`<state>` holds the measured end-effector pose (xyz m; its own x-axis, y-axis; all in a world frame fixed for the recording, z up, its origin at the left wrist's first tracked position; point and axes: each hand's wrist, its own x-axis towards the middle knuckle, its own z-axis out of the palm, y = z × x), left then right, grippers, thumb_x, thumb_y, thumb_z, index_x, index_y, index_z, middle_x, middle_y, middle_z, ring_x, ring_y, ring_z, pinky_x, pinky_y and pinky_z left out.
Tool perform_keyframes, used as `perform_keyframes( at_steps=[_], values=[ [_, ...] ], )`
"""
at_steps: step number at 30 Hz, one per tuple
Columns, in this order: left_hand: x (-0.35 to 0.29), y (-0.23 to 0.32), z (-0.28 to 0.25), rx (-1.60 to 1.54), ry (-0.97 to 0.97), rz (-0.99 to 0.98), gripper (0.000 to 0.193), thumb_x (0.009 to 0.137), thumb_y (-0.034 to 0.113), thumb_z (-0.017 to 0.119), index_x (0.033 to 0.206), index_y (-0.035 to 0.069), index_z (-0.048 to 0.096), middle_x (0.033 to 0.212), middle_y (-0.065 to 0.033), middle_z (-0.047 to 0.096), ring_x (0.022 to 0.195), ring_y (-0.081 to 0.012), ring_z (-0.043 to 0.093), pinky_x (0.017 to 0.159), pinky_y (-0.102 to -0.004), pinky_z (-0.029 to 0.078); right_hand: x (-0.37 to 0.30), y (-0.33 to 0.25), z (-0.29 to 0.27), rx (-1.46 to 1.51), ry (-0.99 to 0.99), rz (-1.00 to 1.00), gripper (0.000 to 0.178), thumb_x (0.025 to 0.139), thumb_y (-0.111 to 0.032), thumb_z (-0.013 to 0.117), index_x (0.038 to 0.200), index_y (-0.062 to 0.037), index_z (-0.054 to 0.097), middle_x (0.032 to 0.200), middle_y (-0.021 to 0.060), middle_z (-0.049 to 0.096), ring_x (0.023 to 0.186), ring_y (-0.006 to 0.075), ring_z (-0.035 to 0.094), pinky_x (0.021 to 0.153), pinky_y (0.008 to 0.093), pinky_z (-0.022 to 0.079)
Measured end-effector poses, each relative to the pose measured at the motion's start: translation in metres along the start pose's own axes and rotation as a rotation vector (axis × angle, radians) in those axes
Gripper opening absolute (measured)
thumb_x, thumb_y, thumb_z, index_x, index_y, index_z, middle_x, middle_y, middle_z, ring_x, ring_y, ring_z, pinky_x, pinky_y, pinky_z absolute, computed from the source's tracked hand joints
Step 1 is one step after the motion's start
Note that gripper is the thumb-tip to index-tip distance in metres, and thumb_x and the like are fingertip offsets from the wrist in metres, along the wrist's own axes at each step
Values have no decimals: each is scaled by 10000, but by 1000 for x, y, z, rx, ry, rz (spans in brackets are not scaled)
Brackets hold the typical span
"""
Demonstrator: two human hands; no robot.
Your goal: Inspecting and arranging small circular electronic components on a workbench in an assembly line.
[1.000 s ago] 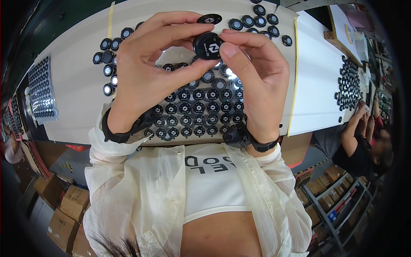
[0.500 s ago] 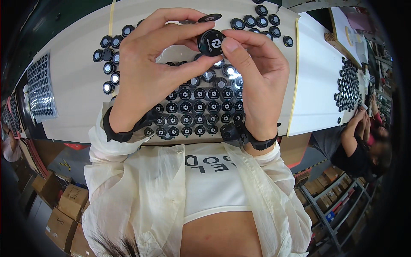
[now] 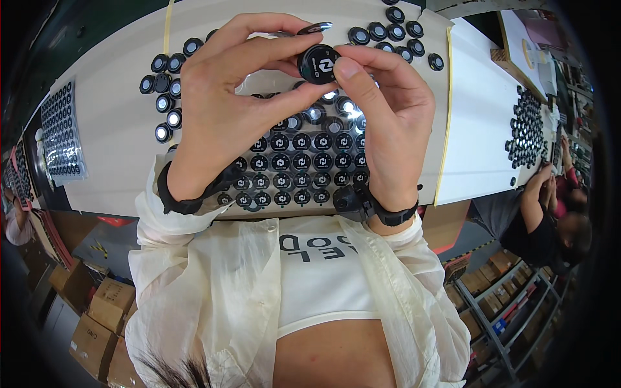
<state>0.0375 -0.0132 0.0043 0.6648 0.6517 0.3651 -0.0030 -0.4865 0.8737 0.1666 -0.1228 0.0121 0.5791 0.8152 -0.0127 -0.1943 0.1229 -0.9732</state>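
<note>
Above the table, a black round cap with a white logo is held between my two hands. My left hand grips its left side with thumb and a finger, while a thin black disc sticks out from the fingers of the same hand. My right hand pinches the cap's right edge between thumb and fingers. Below them lies a clear plastic tray with rows of similar black caps, their logos facing up. Caps in the far rows show pale centres and are partly hidden by my hands.
Loose black round parts with pale centres lie at left, and more at the far right. A filled clear tray stands at the table's left. Another cluster sits on a white surface at right, near another person's arm.
The thin disc between my left fingers has tilted and now catches the light. Both hands keep nearly the same place around the cap.
</note>
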Motion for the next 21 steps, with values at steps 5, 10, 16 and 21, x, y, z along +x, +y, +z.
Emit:
perform_keyframes(
  at_steps=[5, 10, 16, 21],
  values=[
    [-1, 0, -1, 88, 2, 9, 443, 653, -31, 798, 1081, 37, 702, 1142, -70, 615, 878, -133, 658, 760, -234, 566, 1, 1, 1, -32, -8, -1, 184, 826, -25, 697, 992, 53, 675, 956, 105, 687, 852, 125, 624, 794, 253, 492],
    [1, 2, 0, 137, 4, 46, 425, 652, -16, 797, 1064, 40, 708, 1106, -65, 635, 856, -137, 667, 738, -229, 561, 4, 12, -4, -138, -7, -116, 156, 804, -30, 721, 947, 27, 704, 952, 103, 689, 880, 137, 625, 813, 266, 493],
    [1, -6, 3, 160, -19, 76, 397, 658, 2, 800, 1044, 33, 711, 1086, -69, 645, 837, -142, 670, 732, -231, 560, 11, 15, -11, -465, -11, -230, 149, 770, -34, 745, 904, 26, 716, 915, 92, 685, 961, 181, 618, 845, 304, 494],
    [7, -10, 4, 128, -48, 61, 381, 683, -2, 791, 1054, 26, 706, 1104, -82, 633, 873, -144, 660, 734, -245, 568, 17, 7, -10, -178, -66, 50, 203, 813, -97, 738, 967, 24, 683, 888, 99, 689, 857, 126, 648, 770, 256, 509]
  ],
)
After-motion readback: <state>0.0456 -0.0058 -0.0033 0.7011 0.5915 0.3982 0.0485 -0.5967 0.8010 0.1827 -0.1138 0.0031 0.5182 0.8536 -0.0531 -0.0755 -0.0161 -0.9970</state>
